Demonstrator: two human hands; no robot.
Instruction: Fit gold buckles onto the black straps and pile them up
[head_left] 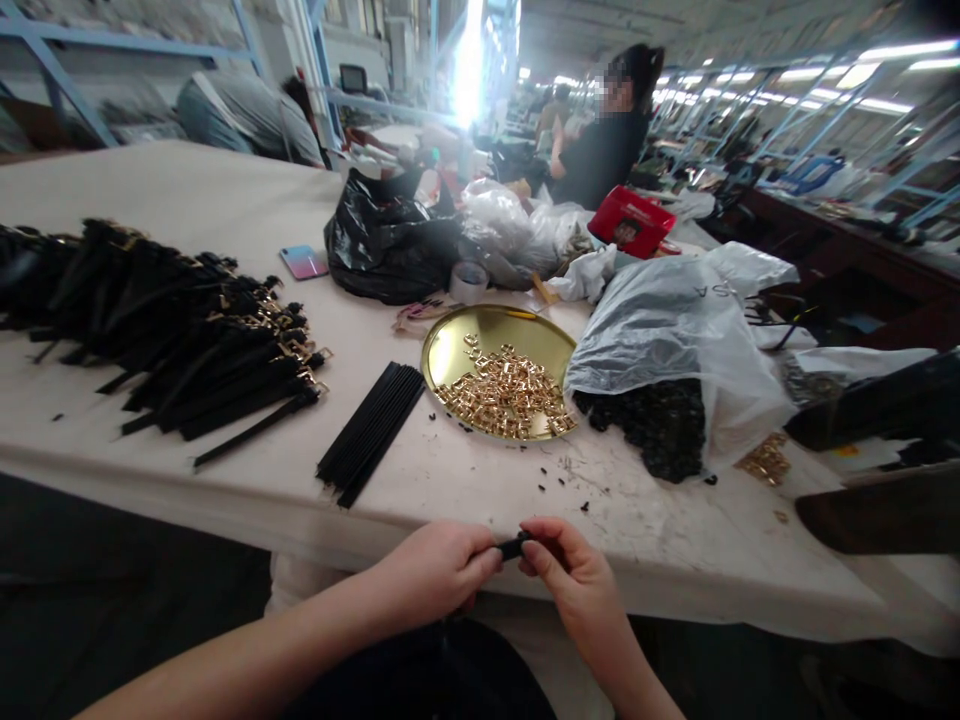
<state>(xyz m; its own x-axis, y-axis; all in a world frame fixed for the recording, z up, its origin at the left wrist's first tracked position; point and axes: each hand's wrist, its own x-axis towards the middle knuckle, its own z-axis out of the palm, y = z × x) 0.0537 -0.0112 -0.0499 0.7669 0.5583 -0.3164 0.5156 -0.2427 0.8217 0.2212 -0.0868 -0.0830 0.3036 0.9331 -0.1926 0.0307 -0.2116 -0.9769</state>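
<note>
Just off the front edge of the table, my left hand [450, 565] pinches a short visible length of black strap [511, 548]. My right hand [574, 570] closes thumb and fingers on the far end of the same strap; whether a small part sits there is too small to tell. Beyond my hands, a round gold tray [457, 335] holds a heap of gold buckles [510, 390]. Left of the tray lies a neat stack of black straps [371, 430]. Farther left is a big pile of black straps with gold buckles [217, 350] on them.
A clear plastic bag [652, 310] spills small black pieces [667, 430] right of the tray. Behind stand a black plastic bag [382, 235], a tape roll [469, 282], a phone [304, 262] and a red box [631, 220]. A person [607, 130] stands across the table.
</note>
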